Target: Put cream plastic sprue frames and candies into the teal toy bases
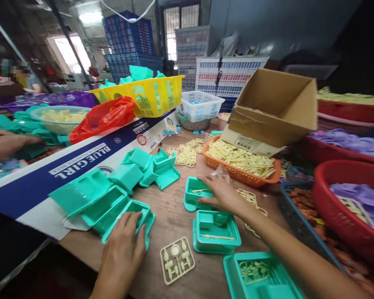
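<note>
My left hand (126, 241) curls its fingers over the rim of a teal plastic box (140, 206), the nearest of a jumbled group of teal boxes (124, 176). My right hand (220, 193) grips the right end of another teal box (190, 202), fingers at its far rim and thumb lower down; a thin cream stick (200, 190) lies inside. Just nearer stands a teal box (216, 245) holding a cream stick (218, 237). Under my right forearm, a third box (237, 274) contains a cream parts frame (254, 270). Another cream parts frame (177, 261) lies flat on the table between my hands.
An orange basket (212, 160) heaped with cream frames stands beyond my right hand, a cardboard box (271, 106) behind it. Red basins (345, 199) and a blue basket (299, 211) line the right. A printed carton panel (81, 166) borders the left; another person's hand (6, 143) is past it.
</note>
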The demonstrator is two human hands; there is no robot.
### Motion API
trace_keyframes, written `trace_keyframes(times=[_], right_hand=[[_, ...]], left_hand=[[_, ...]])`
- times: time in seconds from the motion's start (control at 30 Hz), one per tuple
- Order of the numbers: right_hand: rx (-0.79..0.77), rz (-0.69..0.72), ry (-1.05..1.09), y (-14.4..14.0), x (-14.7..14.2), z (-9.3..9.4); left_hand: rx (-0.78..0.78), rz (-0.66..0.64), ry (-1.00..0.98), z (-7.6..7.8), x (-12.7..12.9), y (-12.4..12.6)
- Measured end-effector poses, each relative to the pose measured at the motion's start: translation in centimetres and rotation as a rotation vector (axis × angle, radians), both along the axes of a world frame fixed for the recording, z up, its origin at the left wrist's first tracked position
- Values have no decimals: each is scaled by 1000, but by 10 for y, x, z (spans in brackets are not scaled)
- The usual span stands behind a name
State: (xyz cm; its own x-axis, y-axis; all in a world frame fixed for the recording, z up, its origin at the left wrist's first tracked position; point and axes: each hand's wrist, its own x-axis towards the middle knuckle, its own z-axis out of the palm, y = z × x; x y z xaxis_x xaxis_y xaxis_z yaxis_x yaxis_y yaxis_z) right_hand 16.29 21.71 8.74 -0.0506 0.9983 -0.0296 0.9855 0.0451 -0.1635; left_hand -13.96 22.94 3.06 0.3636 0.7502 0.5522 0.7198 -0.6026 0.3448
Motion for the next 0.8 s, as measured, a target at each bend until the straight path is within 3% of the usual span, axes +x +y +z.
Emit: trace_keyframes(times=[0.13, 0.27, 0.33, 0.43, 0.53, 0.63, 0.8], right_hand=[[1, -124, -64, 3, 22, 5], [26, -205, -112, -4, 64, 24], [-43, -312, -164, -10, 85, 29], [-223, -456, -240, -23, 107, 24], [-314, -480, -214, -37, 114, 7], [-347, -516, -174, -43, 115, -6], [-323, -495, -78, -43, 119, -10]], left_hand=[[42, -186, -42, 0, 28, 11], [-117, -363, -80, 6, 65, 17], [-193, -428, -85, 8, 82, 19], [-267, -552, -105, 10, 101, 22], [-294, -675, -142, 15, 110, 25], [-241, -681, -216, 19, 110, 27], [-122, -493, -372, 22, 105, 21]])
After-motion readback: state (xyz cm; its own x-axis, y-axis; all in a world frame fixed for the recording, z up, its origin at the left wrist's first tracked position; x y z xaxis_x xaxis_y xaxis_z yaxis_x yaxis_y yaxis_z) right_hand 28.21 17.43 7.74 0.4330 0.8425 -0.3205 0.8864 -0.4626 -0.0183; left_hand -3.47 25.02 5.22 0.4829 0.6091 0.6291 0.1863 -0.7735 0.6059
